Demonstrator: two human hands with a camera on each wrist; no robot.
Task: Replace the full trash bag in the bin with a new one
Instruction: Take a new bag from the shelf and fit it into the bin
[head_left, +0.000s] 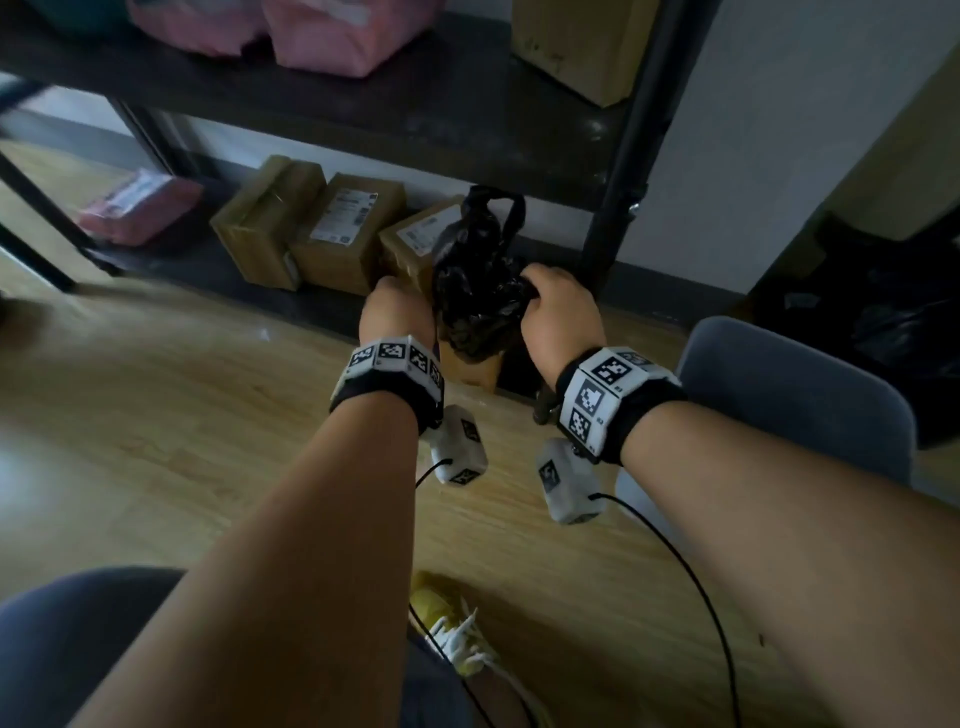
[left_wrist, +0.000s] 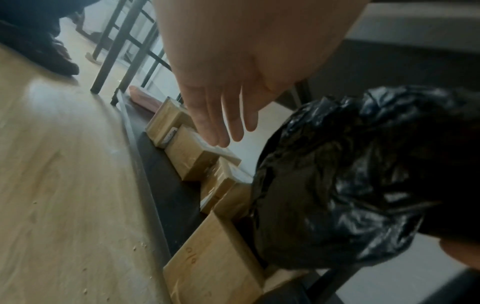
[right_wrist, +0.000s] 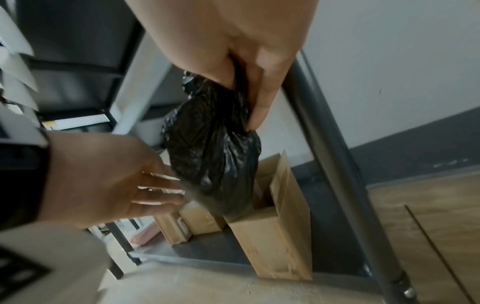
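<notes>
A crumpled black plastic trash bag (head_left: 478, 280) hangs in the air in front of the lowest shelf, its loop handles sticking up. My right hand (head_left: 558, 306) grips its right side, thumb and fingers pinching the plastic (right_wrist: 210, 154). My left hand (head_left: 395, 312) is just left of the bag with straight fingers (left_wrist: 221, 107) and holds nothing. The bag (left_wrist: 337, 174) hangs right above an open cardboard box (right_wrist: 280, 236) on the bottom shelf board. No bin shows clearly.
A dark metal shelf rack (head_left: 618, 208) stands against the wall, with taped cardboard boxes (head_left: 311, 228) and a pink parcel (head_left: 137, 205) on its bottom board. A grey chair (head_left: 795, 395) is at the right, dark plastic (head_left: 883, 312) beyond it. The floor is wood.
</notes>
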